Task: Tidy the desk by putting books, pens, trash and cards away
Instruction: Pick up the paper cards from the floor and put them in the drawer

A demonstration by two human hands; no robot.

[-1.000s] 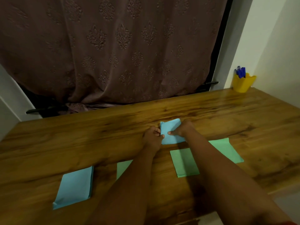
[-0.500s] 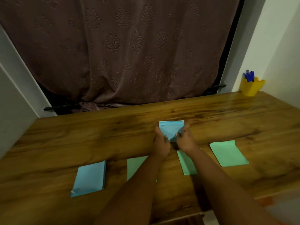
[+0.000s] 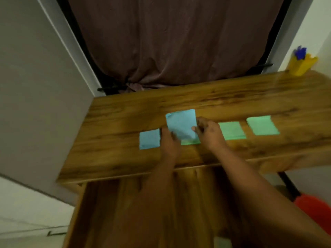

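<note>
A blue card [image 3: 180, 124] is held between both hands above the wooden desk [image 3: 215, 97]. Its lower left edge is pinched by the left hand [image 3: 169, 140], and its lower right edge is gripped by the curled fingers of the right hand [image 3: 208, 134]. The card is tilted up off the surface, its far edge lifted beyond the fingertips. A second blue card [image 3: 149, 139] is seen lying flat just to the outer side of the left hand. A green card [image 3: 190, 141] is partly covered by the held card, showing between the two hands. Another green card [image 3: 232, 130] lies just beyond the outer side of the right hand, and a third green card [image 3: 262, 125] lies further out on that side. Well away from the right hand, at the far corner of the desk, a yellow pen holder [image 3: 301, 66] with blue pens [image 3: 300, 53] is seen, blurred. Below the forearms, an open wooden drawer [image 3: 111, 212] is visible.
</note>
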